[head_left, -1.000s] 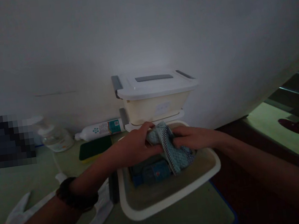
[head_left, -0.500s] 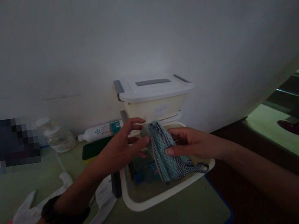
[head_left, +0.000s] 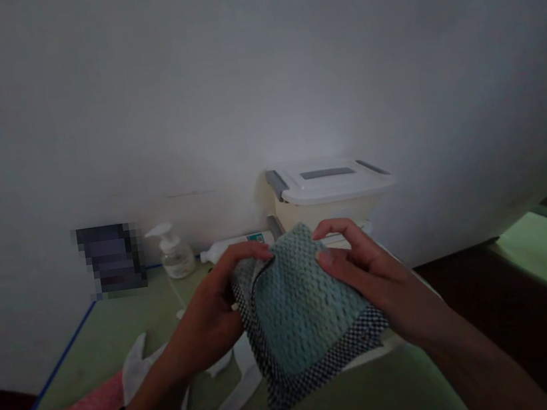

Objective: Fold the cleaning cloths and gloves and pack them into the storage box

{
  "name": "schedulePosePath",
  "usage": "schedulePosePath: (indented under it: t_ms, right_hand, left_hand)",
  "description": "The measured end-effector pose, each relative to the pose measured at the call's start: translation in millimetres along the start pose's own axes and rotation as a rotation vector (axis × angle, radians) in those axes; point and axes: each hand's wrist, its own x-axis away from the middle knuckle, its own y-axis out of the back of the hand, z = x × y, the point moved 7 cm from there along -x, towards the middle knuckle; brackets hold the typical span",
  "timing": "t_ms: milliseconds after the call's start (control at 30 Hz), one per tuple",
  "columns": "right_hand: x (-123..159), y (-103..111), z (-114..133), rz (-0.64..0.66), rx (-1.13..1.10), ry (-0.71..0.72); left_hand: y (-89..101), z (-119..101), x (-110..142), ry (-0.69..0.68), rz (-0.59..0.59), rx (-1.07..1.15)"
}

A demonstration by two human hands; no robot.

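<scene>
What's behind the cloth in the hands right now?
Past the top of the cloth, a lidded box and part of a white bottle show; below it, a strip of white rim. Whatever lies directly behind is covered.

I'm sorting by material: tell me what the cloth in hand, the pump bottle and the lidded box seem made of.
Cloth: textile, fibre unclear; matte, with dimpled texture and checked edging.
Pump bottle: likely plastic, possibly glass; smooth, see-through body.
Lidded box: probably plastic; smooth, moulded-looking lid with faint sheen.
</scene>
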Motion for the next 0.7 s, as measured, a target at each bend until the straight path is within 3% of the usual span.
schedulePosePath:
  t_ms: [133, 267, 333, 400, 500, 567, 700]
  right_hand:
    - [-6.5, -24.8, -0.7, -0.051, 0.29, 0.018]
    - [-8.6, -51.9, -16.2, -0.031, 0.583, 0.01]
    - [-8.6, -68.0, -27.4, 0.029, 0.77, 0.016]
    - [-11.2, -78.9, -33.1, -0.002, 0.947, 0.05]
    - [-19.4, -93.5, -31.2, -0.067, 1.046, 0.145]
    - [-25.6, -103.8, -30.8, -0.033, 1.087, 0.173]
    - [-34.4, -114.2, -37.4, 0.088, 1.181, 0.102]
  left_hand:
    - [32.4, -9.9, 8.5, 0.014, -0.023, -0.049]
    - [68.6, -1.8, 11.5, 0.219, -0.143, -0.002]
    - [81.4, 7.4, 14.7, 0.316, -0.128, -0.013]
    - [90.5, 15.7, 19.4, 0.371, -0.059, -0.137]
    - [99.6, 17.8, 25.8, 0.308, 0.041, -0.409]
    - [102.6, 11.3, 27.9, 0.203, 0.057, -0.537]
    - [109.9, -4.3, 26.9, 0.115, -0.076, -0.704]
